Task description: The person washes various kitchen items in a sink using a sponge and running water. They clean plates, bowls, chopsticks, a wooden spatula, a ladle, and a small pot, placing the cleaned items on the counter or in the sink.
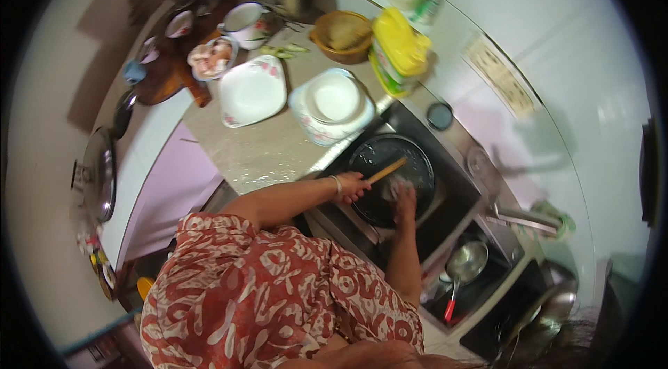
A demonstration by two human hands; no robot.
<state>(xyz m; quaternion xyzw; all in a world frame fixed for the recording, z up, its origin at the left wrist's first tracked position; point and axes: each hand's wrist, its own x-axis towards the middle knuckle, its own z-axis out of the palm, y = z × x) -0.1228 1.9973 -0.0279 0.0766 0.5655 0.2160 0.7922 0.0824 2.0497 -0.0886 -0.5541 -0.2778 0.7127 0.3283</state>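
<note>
My left hand, with a bracelet at the wrist, is closed around one end of a light wooden stick or utensil handle. The wood slants over a round black pan on the cooktop, with wet-looking shine inside. My right hand is low over the pan's near right part, fingers pointing into it and blurred. Something whitish shows at its fingertips; whether the fingers grip it cannot be told. Left of the pan, a white bowl rests on a patterned square plate.
Another square dish, a bowl of raw meat-like pieces, an enamel mug, a brown bowl and a yellow-capped jug stand on the counter. A red-handled metal ladle lies right of the cooktop.
</note>
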